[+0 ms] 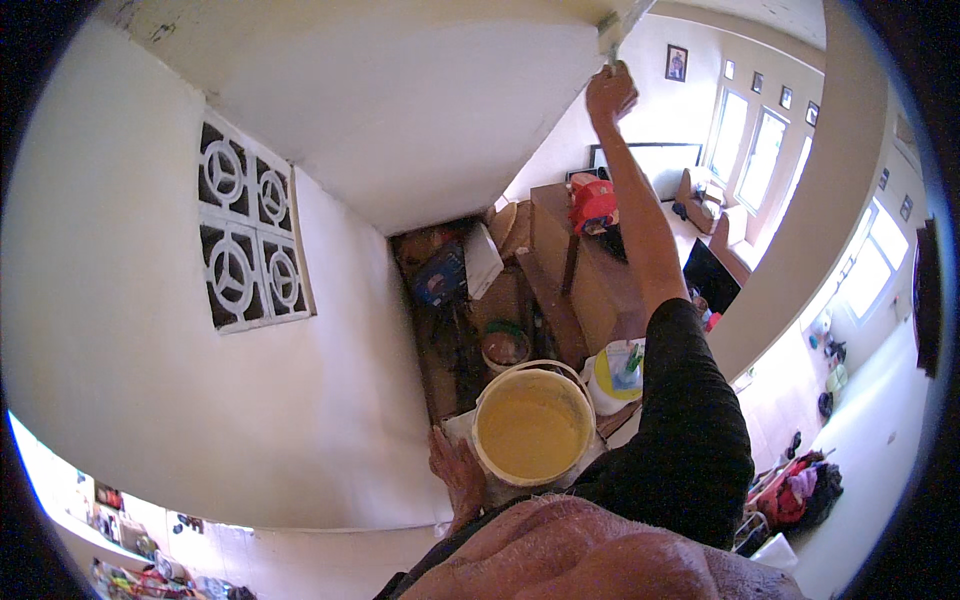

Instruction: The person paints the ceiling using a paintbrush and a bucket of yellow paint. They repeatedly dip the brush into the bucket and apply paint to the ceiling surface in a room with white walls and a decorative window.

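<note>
High up, my right hand (612, 92) is closed round the handle of a paintbrush (610, 40). The brush's bristles touch the edge of the pale wall section (480, 90) overhead. Below, my left hand (457, 468) lies with its fingers stretched out, beside the bucket and close to the white wall. A white bucket (478, 425) with a raised handle stands in front of me, holding yellowish cream paint (535, 425). To its right, partly behind my right sleeve, is a white tub (605, 385) with a yellow band.
Left is a wall with a white vent block (240, 225). Behind the bucket are a smaller pail (505, 345), a white box (484, 262) and brown cabinets (605, 300) bearing a red item (594, 203). Far lower right, a pile of clothes (800, 490) lies below.
</note>
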A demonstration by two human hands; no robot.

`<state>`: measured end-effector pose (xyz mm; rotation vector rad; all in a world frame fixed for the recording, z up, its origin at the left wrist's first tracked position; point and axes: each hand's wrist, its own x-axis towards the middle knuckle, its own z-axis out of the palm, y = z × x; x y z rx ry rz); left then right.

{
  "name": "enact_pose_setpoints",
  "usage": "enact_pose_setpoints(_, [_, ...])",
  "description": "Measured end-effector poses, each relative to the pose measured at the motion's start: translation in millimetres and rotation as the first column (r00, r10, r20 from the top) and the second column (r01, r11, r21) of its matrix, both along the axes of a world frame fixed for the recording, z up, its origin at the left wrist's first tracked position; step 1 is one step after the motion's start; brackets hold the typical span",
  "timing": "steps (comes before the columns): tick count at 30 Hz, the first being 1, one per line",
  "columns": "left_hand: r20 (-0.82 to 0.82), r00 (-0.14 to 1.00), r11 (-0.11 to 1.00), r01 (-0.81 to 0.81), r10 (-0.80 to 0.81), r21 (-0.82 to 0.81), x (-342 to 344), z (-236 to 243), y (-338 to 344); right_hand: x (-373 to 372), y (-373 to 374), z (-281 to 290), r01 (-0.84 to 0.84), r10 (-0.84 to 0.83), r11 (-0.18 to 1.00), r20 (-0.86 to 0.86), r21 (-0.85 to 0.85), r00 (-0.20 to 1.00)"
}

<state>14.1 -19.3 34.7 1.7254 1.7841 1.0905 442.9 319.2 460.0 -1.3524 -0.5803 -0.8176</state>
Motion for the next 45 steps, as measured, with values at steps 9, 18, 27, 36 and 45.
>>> enact_pose_setpoints(9, [-0.112,0.994,0.997,-0.011,0.019,0.075,-4.8,-45.7,13.1,-232.9,23.4,-2.0,-0.505,0.469,0.863,0.368,0.001,0.803])
enact_pose_setpoints(18, [0.014,1.000,0.999,0.023,-0.024,0.030,-6.4,-37.5,12.9,-185.6,-2.7,28.3,-0.477,0.482,0.872,0.369,-0.111,0.795])
enact_pose_setpoints(27, [-0.072,0.997,0.994,-0.015,0.023,0.112,2.5,-52.0,16.6,-177.2,14.5,9.4,-0.364,0.359,0.931,0.219,-0.018,0.907])
enact_pose_setpoints(36, [-0.120,0.990,0.990,-0.054,0.069,0.127,-8.4,-55.7,11.7,-342.2,2.8,19.6,-0.657,0.759,0.650,0.371,-0.381,0.536])
enact_pose_setpoints(45, [-0.086,0.995,0.997,-0.055,0.059,0.049,-4.4,-29.8,9.4,-89.7,2.8,36.1,-0.410,0.393,0.908,0.501,-0.083,0.771])
